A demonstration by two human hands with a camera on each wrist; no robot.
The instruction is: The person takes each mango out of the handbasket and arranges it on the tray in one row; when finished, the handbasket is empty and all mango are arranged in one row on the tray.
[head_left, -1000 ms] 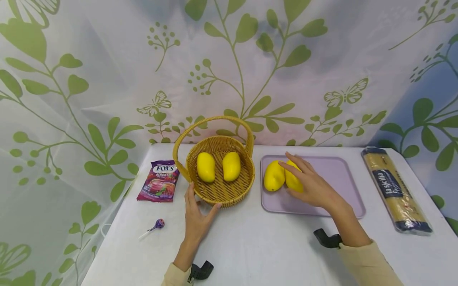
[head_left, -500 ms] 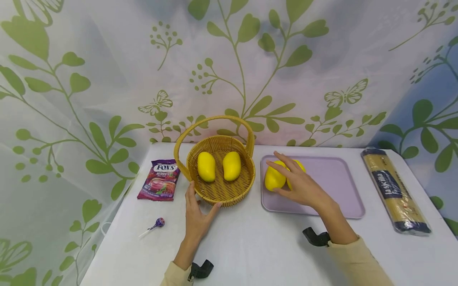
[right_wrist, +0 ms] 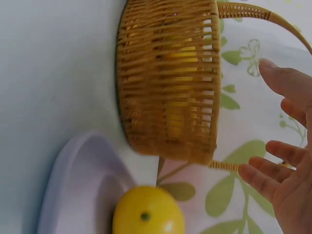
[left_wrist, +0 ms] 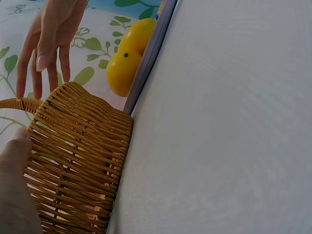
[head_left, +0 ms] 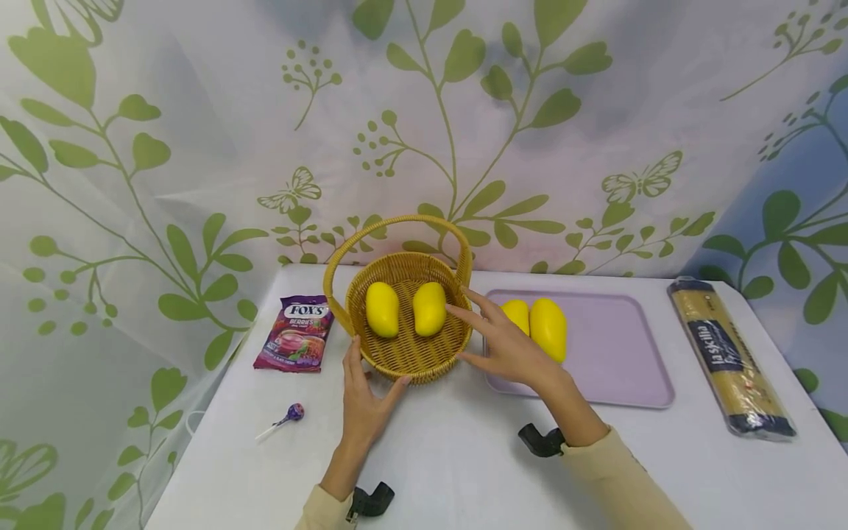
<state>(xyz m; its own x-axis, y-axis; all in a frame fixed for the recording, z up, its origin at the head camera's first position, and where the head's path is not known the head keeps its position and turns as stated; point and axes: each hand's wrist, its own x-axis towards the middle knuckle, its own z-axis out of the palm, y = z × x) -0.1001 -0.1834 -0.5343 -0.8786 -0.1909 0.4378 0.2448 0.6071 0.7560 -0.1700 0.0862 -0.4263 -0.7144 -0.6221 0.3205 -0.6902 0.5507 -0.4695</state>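
A wicker basket (head_left: 412, 362) with a tall arched handle stands on the table, with two yellow mangoes inside: a left one (head_left: 382, 310) and a right one (head_left: 429, 310). My left hand (head_left: 366, 414) touches its front left side, thumb and fingers spread; the left wrist view has the thumb (left_wrist: 17, 146) at the rim. Fingers spread and holding nothing, my right hand (head_left: 513, 352) is at the basket's right rim, fingertips reaching over it. Two more mangoes (head_left: 549, 329) lie side by side on the lilac tray (head_left: 619, 357), one partly hidden behind that hand.
Left of the basket lies a purple candy bag (head_left: 296, 335), with a lollipop (head_left: 288, 417) in front of it. A pack of spaghetti (head_left: 729, 357) lies right of the tray. A leaf-patterned curtain (head_left: 424, 132) hangs behind the table.
My right hand has moved left from over the mangoes on the tray to the basket's right rim, carrying nothing. The left hand and the basket have stayed in place.
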